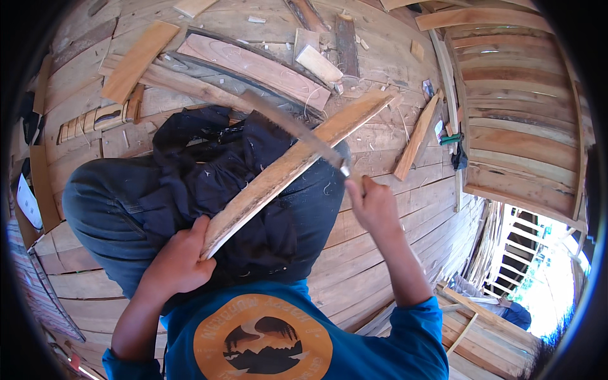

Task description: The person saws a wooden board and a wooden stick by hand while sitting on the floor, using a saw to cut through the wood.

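I sit with a long, narrow wooden board slanting across my lap, its bark-dark edge facing me. My left hand is wrapped round the board's near end. In my right hand is the handle of a long-bladed knife, held to the right of the board. The thin blade points away to the upper left and passes across the board; blur hides whether it touches the wood. A dark cloth lies bunched over my legs under the board.
Loose planks, offcuts and shavings lie on the plank floor ahead. A short board and a green-handled tool are at the right, beside a slatted wooden panel. Another person's dark sleeve shows at the lower right.
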`<state>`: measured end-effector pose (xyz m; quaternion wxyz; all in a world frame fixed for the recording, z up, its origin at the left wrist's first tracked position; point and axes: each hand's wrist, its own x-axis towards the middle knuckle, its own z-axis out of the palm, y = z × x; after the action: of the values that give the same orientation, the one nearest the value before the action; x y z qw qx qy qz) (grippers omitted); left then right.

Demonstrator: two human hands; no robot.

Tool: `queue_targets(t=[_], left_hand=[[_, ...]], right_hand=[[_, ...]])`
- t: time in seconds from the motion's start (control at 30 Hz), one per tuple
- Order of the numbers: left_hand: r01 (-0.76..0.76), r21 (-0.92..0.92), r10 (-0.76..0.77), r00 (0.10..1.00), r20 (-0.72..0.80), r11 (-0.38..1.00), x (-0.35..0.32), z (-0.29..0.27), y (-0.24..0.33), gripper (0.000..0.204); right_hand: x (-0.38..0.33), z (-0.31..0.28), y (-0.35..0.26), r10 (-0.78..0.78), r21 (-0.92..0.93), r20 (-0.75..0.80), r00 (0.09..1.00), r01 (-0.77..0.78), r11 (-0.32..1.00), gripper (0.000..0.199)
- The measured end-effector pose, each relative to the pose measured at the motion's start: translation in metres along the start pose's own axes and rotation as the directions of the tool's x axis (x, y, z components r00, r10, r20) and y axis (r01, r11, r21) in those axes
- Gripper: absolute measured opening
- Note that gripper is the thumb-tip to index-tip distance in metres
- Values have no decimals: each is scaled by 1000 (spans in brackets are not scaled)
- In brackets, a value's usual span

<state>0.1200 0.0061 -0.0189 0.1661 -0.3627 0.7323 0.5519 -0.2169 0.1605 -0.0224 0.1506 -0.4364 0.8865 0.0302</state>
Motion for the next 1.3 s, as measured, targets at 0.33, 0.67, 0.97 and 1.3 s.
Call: queue_targets(t=[0.33,0.67,0.97,1.3], left_hand=[[1,-33,1,999,33,999,1,-3,-5,47],[-4,-166,26,992,127,986,3,-10,-10,46],[62,-547,153,929,338,835,10,-13,-33,38],[225,-750,284,828,484,622,-19,-20,-42,42]], right_hand=[[30,-8,28,85,39,-61,994,-83,996,59],[67,2,73,329,193,-271,905,-284,939,61],[35,57,62,437,552,-291,851,-223,803,60],[23,54,215,659,483,-488,573,-451,750,67]])
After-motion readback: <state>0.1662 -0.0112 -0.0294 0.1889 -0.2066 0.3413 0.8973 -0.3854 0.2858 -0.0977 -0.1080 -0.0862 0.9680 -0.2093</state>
